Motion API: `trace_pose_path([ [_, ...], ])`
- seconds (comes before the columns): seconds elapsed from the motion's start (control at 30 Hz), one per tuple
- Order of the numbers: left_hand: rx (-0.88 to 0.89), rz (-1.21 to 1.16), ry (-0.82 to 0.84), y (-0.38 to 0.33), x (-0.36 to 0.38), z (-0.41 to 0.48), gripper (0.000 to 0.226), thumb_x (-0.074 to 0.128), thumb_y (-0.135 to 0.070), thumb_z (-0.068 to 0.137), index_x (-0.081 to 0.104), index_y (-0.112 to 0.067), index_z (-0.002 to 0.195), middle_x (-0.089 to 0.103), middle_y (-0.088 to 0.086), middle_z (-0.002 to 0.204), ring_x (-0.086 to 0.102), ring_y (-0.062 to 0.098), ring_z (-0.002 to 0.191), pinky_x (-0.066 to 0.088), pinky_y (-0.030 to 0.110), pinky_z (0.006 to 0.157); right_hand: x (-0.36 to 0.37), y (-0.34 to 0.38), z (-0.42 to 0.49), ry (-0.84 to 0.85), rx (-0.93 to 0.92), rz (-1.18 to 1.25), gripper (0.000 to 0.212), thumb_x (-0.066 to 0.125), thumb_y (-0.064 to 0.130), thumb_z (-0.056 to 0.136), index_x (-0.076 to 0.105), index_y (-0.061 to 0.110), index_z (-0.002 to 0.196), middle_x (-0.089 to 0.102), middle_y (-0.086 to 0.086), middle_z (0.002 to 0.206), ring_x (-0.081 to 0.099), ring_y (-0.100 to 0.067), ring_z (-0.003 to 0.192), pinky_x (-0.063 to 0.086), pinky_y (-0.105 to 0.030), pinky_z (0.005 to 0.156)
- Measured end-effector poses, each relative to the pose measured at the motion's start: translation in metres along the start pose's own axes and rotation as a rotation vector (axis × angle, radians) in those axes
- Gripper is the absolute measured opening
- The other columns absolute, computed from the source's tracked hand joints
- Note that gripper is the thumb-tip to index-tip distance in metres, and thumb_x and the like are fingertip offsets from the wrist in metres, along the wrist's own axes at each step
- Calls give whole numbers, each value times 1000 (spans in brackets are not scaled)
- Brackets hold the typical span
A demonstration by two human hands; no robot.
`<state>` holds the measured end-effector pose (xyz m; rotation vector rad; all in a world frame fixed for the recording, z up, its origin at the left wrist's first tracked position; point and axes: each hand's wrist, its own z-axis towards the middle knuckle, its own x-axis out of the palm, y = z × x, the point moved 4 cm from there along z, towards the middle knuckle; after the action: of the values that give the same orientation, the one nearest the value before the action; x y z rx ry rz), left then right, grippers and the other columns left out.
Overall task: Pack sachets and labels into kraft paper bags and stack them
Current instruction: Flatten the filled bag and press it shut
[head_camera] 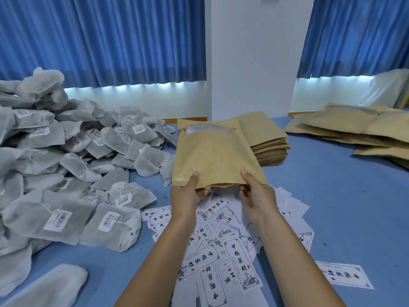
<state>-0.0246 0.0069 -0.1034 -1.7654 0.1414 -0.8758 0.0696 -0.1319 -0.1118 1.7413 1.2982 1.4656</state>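
I hold a kraft paper bag (215, 156) above the table, its near edge towards me and a clear window strip at its far end. My left hand (190, 191) pinches the bag's near left corner, thumb on top. My right hand (254, 191) pinches the near right corner the same way. Under my hands lies a scatter of white printed labels (221, 251). A big heap of grey sachets with barcode tags (66, 173) fills the left side.
A neat stack of empty kraft bags (267, 142) sits behind the held bag. Filled kraft bags (358, 131) lie piled at the back right. The blue table (343, 207) shows bare cloth on the right. Blue curtains and a white pillar stand behind.
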Motion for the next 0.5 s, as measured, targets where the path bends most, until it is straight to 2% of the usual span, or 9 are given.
trace_pose_path([
  [0.13, 2, 16, 23, 4, 1, 2, 5, 63, -11, 90, 58, -13, 90, 69, 5, 77, 60, 18, 48, 51, 21, 47, -4, 0, 2, -59, -25, -60, 18, 75, 10, 81, 60, 7, 72, 56, -5, 66, 48, -14, 55, 43, -23, 57],
  [0.23, 5, 1, 26, 4, 0, 3, 7, 63, -11, 90, 58, -16, 89, 71, -2, 66, 61, 19, 51, 52, 22, 47, -3, 0, 1, -37, -30, -70, 18, 75, 14, 81, 61, 7, 73, 56, -5, 66, 49, -13, 55, 46, -20, 54],
  [0.3, 4, -6, 29, 5, 0, 3, 7, 63, -11, 90, 58, -16, 89, 70, -1, 68, 61, 19, 50, 52, 21, 48, 1, -2, -2, 13, -2, -24, 17, 75, 17, 81, 62, 7, 79, 57, -3, 67, 49, -12, 54, 47, -17, 48],
  [0.4, 26, 35, 60, 6, 3, 2, 7, 61, -12, 92, 58, -18, 91, 69, -5, 61, 59, 16, 47, 52, 21, 48, 6, -4, -4, 62, 32, -2, 14, 73, 11, 83, 62, 3, 88, 56, -4, 69, 46, -11, 52, 45, -18, 46],
  [0.5, 31, 68, 59, 8, 4, 2, 10, 61, -12, 92, 58, -9, 101, 68, 6, 68, 56, 17, 43, 50, 22, 45, 4, -3, -2, 31, 2, -40, 12, 70, 4, 84, 59, 4, 79, 57, -5, 70, 45, -13, 52, 42, -22, 50],
])
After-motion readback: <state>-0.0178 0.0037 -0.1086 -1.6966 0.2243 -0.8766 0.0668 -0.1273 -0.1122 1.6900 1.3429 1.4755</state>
